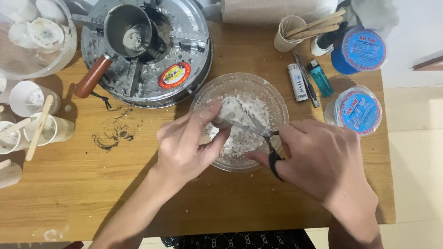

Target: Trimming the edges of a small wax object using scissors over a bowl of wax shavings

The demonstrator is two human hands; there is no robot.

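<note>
White, crumbly wax-like flakes fill the clear glass bowl that sits on the wooden table, just near of a round metal hot plate. The left hand reaches over the bowl's left rim and its fingers pinch a pale white lump, holding it above the flakes; the thumb lies under the lump and is partly hidden by it. The right hand comes in over the right rim, its fingers clenched through the black handles of a pair of scissors. The blades point left toward the lump, and whether they are cutting it or only touching it is hard to make out. One handle loop shows below the fingers; the other is covered by the hand. On the hot plate stands a small metal pot with a brown wooden handle, holding a pale residue. To the far right lie a white lighter and a teal lighter, beside a paper cup of wooden sticks and two blue-lidded tubs. At the left edge, small cups with sticks are cut off by the frame.
</note>
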